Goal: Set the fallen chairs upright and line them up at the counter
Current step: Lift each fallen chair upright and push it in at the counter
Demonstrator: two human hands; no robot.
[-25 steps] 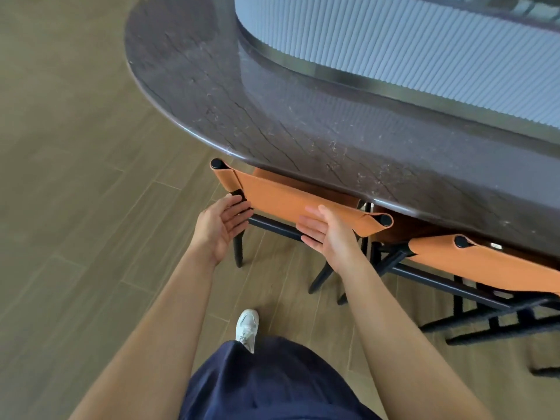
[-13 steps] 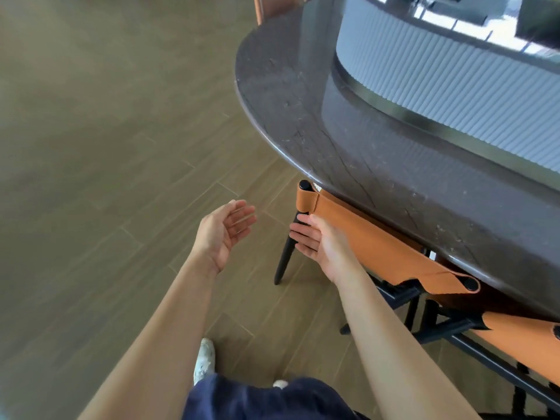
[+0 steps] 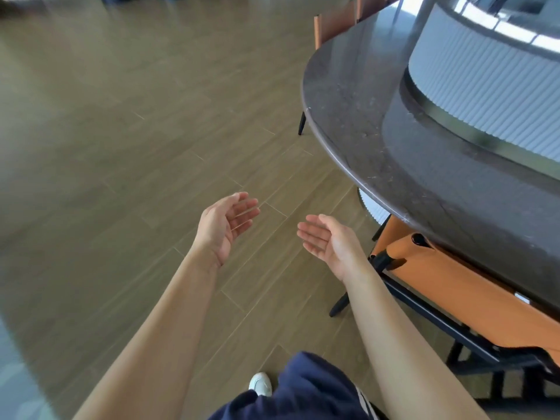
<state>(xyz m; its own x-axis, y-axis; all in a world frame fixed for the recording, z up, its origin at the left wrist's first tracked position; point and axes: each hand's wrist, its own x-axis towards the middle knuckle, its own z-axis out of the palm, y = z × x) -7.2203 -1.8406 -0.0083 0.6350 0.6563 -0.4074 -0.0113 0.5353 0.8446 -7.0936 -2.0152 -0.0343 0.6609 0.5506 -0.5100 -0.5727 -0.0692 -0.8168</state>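
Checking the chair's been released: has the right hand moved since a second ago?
Yes. The right hand has left the orange chair back and is open beside it, away from the counter.

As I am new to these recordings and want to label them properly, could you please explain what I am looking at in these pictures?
There is no machine here: a person wears a wide-angle camera on the head, and every picture looks forward and down from it. The left hand and the right hand are that person's; both are open and hold nothing, palms turned toward each other above the wooden floor. On the right curves a dark stone counter, with a white ribbed structure rising from it. An orange chair with a black frame stands tucked under its edge, and a second chair shows at the far end. At the bottom is a white shoe.
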